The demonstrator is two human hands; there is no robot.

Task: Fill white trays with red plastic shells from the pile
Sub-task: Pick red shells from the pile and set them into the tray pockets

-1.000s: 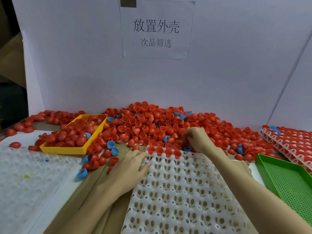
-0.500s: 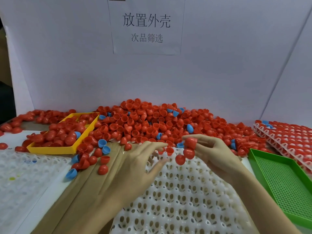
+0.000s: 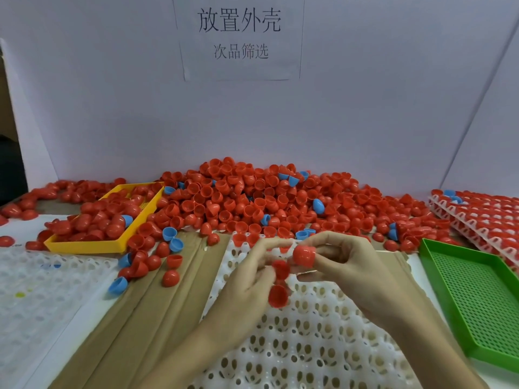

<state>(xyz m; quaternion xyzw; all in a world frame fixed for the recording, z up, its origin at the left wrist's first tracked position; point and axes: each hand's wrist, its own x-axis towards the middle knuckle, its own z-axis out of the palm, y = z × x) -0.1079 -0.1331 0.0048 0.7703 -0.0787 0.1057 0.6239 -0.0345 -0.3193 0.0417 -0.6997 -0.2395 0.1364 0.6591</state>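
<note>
Nearest us: white tray [image 3: 323,346] on the bench, sockets almost all empty, only a few red shells seated along its far edge by the pile.

Both hands are now raised over the tray's far half, meeting in the middle. A second ago our right hand [image 3: 354,273] was dug into the pile's front edge and our left hand [image 3: 247,287] lay flat on the tray edge; half a second ago both had started to come together with shells in the right. So the grab is done and we're in the hand-off/sort step.

Right hand: curled, pinching one shell [image 3: 304,255] dome-out between thumb and fingers. Left hand: fingers bent, touching a second shell [image 3: 280,269] in the gap between the hands; whether it actually grips it we cannot tell. A third shell [image 3: 278,296] sits lower, against the left palm, looks held or just dropping, blurred.

Meaning: no new sockets filled yet from this grab. Next move is probably seating these open-side up in the front rows. Risk: the low shell slips and bounces off the tray.

Left of us: another white tray [image 3: 42,290], also bare, and loose red and blue shells on the cardboard [image 3: 157,299]. Right: green tray [image 3: 477,299], nothing in it.

Further back: yellow tray [image 3: 84,244] full of red shells, the main pile [image 3: 252,203] with a few blue strays mixed in, and at far right stacked filled trays [image 3: 477,214]. Behind it all, a white board with a paper sign [image 3: 238,37].
</note>
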